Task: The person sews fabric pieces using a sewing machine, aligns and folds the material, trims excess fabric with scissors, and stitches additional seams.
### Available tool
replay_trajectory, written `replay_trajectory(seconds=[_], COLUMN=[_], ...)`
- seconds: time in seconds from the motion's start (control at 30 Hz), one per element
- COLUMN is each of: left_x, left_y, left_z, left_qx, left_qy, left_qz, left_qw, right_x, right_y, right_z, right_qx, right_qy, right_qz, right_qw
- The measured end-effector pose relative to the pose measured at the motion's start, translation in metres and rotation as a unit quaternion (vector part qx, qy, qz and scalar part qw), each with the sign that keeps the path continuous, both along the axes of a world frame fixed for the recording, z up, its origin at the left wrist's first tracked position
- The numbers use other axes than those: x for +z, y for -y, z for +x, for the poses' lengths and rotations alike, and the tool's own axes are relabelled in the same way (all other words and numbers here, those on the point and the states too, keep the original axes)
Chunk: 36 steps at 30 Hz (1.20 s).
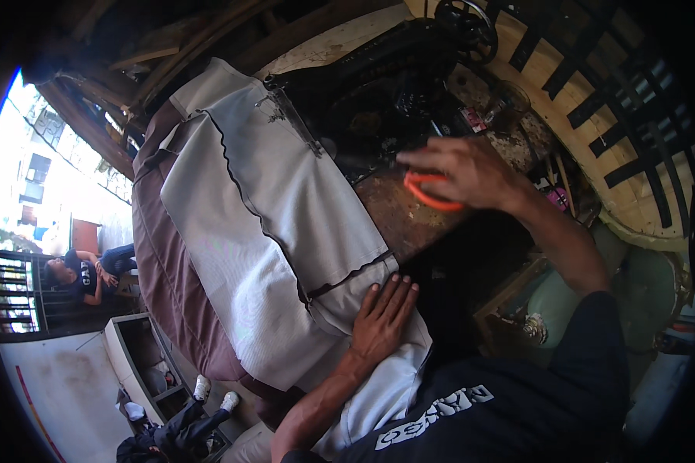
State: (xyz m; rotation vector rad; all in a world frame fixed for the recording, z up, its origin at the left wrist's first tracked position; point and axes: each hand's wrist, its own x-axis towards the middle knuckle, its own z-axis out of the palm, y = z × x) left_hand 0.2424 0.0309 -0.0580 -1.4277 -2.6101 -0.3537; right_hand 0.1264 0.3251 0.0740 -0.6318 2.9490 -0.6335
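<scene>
A large piece of light grey fabric (232, 255) drapes over the sewing table, with dark, wavy seam edges running down and across it. My left hand (382, 316) lies flat on its near right corner, fingers stretched out. Over the table's worn wooden top (394, 208), my right hand (471, 174) is raised, its fingers curled and slightly blurred. It holds orange-handled scissors (434, 197); the handle loop shows below the fingers, while the blades cannot be made out. Beyond both hands stands a black sewing machine (355, 77), its needle end beside the far part of the fabric.
Brown fabric (174, 270) hangs under the grey piece on the left. The machine's handwheel (467, 31) is at the far right, near a wooden frame with black straps (594, 116). One person (93, 278) sits at the far left; another person's legs (185, 420) show at lower left.
</scene>
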Motion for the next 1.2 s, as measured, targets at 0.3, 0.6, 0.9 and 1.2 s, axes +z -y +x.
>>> replay_trajectory(seconds=[0.3,0.6,0.9,1.2], left_x=[0.072,0.077,0.101,0.12], left_y=[-0.008,0.015,0.013,0.022], left_z=[-0.071,-0.075,-0.111,-0.137], left_qx=[0.212,0.205,0.129,0.074], left_qy=[0.126,0.236,0.247,0.235], left_qz=[0.078,0.273,0.15,0.055], left_qw=[0.966,0.91,0.949,0.968], right_x=[-0.051,-0.072,-0.059,-0.07], right_y=[0.063,0.087,0.1,0.086], right_z=[0.046,0.03,0.027,0.04], right_qx=[-0.111,-0.012,-0.033,-0.015], right_qy=[-0.061,0.099,0.283,-0.014], right_qz=[-0.053,-0.388,-0.366,-0.293], right_qw=[0.99,0.916,0.886,0.956])
